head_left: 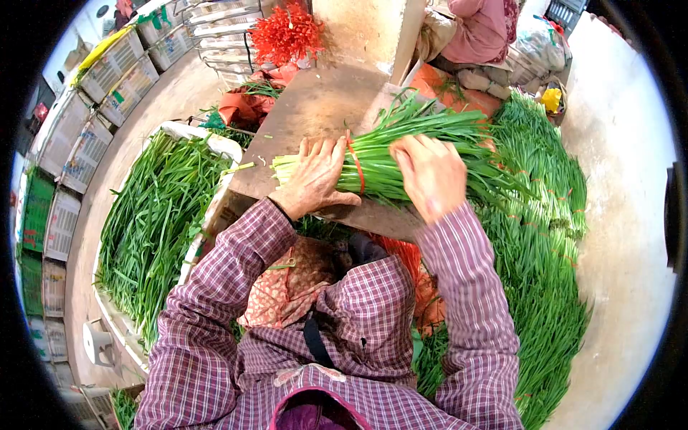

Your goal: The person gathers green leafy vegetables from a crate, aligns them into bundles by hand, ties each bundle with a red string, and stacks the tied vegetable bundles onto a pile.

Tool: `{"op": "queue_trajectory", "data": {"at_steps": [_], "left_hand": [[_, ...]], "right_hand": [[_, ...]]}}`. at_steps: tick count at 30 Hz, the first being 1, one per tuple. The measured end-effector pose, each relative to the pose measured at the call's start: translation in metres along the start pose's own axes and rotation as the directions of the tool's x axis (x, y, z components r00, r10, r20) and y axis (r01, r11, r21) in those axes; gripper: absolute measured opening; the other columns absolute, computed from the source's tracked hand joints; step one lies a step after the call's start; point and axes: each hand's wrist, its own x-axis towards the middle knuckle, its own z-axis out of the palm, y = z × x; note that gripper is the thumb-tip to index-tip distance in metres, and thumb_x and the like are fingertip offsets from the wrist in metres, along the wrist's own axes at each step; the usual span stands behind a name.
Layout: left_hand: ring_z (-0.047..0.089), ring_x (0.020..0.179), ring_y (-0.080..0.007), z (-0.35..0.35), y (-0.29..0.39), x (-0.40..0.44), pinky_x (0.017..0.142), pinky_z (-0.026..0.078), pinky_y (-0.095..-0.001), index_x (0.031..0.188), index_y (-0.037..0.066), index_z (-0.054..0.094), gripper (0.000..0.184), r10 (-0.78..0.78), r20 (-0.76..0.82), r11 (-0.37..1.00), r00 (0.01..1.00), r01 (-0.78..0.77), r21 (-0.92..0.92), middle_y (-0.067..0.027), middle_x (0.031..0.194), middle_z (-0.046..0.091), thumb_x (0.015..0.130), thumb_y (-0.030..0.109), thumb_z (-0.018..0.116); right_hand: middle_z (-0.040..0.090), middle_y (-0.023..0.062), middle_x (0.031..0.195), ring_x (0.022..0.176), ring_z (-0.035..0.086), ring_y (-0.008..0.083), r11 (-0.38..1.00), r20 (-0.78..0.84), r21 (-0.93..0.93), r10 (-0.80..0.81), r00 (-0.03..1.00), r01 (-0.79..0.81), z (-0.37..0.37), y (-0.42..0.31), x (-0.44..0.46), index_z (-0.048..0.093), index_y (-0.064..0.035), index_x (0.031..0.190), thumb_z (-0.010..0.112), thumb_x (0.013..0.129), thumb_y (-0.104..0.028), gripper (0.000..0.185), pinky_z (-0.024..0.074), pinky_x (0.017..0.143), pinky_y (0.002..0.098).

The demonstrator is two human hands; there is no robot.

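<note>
A bundle of green chives (383, 154) lies across the wooden board in front of me, pale stem ends to the left and leaves fanning right. A red band (356, 168) circles it near the stems. Over the stem end lies my left hand (314, 175), fingers across the top and thumb along the near side, gripping the bundle. My right hand (430, 175) is above the leafy part, right of the band, fingers curled together and slightly blurred. Whatever its fingertips hold is hidden.
A white-rimmed container (233, 147) of loose chives stands left. Banded chive bundles (537, 287) are piled along the right wall. Red bands (287, 34) hang in a bunch beyond the wooden board (315, 93). Crates (86, 154) line the far left. Another person (473, 32) sits at the back.
</note>
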Motion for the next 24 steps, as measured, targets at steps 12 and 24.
{"op": "queue_trajectory", "data": {"at_steps": [12,24], "left_hand": [[0.046,0.124,-0.0365,-0.038,-0.072,-0.073,0.103,0.039,-0.0405,0.133,-0.006,0.043,0.089,-0.332,-0.153,0.793,0.931,0.188,-0.58,-0.0255,0.13,0.05,0.073,0.051,0.076],[0.034,0.134,-0.0389,-0.031,-0.001,-0.026,0.11,0.019,-0.0582,0.139,-0.013,0.023,0.131,-0.059,-0.062,0.997,0.996,0.062,0.044,-0.03,0.138,0.038,0.052,0.071,0.073]], "right_hand": [[0.069,0.006,0.082,0.084,0.064,0.0245,0.937,0.207,0.32,0.076,0.975,-0.141,0.091,-0.008,0.053,0.071,-0.0184,0.087,0.064,0.082,-0.023,0.01,0.0436,0.082,0.0392],[0.068,0.01,0.075,0.07,0.066,0.0247,0.819,0.05,0.562,0.105,0.993,-0.114,0.096,-0.002,0.038,0.068,-0.0084,0.085,0.063,0.083,-0.012,0.007,0.0501,0.065,0.0338]]}}
